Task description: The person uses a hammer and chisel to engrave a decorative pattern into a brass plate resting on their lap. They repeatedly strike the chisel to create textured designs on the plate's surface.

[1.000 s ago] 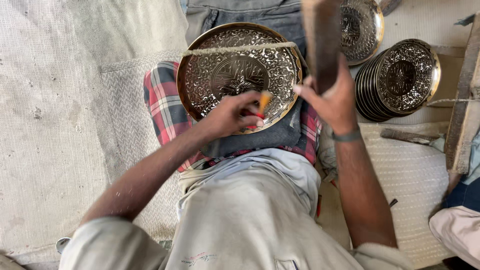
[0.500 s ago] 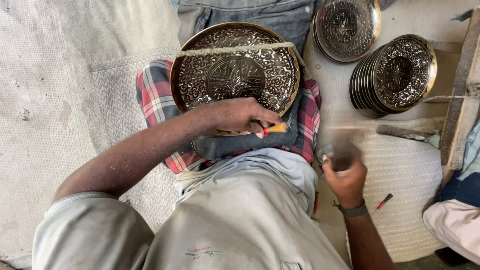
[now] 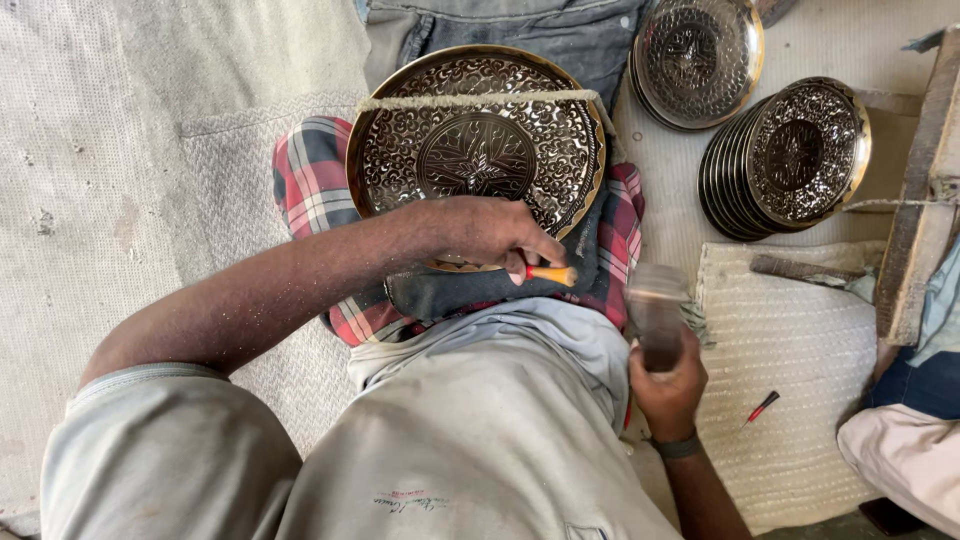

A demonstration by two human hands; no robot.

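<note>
Head view: engraved brass plate (image 3: 478, 150) lies on the lap at 12 o'clock, pinned under the left hand (image 3: 480, 232), which is clenched on an orange-handled tool (image 3: 551, 274). Plate is judged stiff, fairly heavy, slick; best gripped at the rim. At 3 o'clock a blurred block (image 3: 657, 312) is grasped by the right hand (image 3: 668, 385).

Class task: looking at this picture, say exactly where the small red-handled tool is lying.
In the head view, the small red-handled tool lies low on the right, on the pale woven mat, just right of the person's right hand and below the stack of engraved plates.
</note>
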